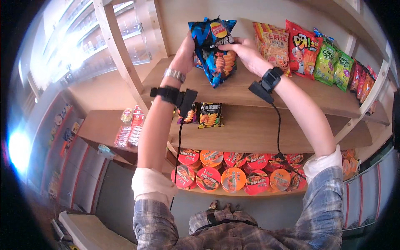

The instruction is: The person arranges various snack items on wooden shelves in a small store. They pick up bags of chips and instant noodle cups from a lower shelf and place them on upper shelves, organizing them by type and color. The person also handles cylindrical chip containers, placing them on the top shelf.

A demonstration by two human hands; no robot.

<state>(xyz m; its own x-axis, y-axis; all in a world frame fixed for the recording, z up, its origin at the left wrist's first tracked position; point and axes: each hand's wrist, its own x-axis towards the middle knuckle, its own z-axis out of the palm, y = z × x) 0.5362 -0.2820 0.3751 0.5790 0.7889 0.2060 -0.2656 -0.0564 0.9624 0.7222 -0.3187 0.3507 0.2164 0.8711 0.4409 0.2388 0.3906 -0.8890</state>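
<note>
A blue and black Lay's potato chip bag (215,53) is between my hands over the top wooden shelf (265,90), its printed front facing me. My left hand (187,53) grips its left edge, fingers mostly hidden behind it. With the thumb across the front, my right hand (245,51) holds the upper right side. Part of another blue packet (197,62) shows behind the bag, near my left wrist. Right of my hands, a yellow and red snack bag (272,47) leans against the back wall beside a red potato snack bag (303,50).
Green onion ring bags (326,64) and small red packets (361,81) stand farther right. Below, a black chip bag (210,115) sits on the middle shelf, above rows of instant noodle tubs (232,179). A wooden post (120,53) rises at left, near boxed goods (129,128).
</note>
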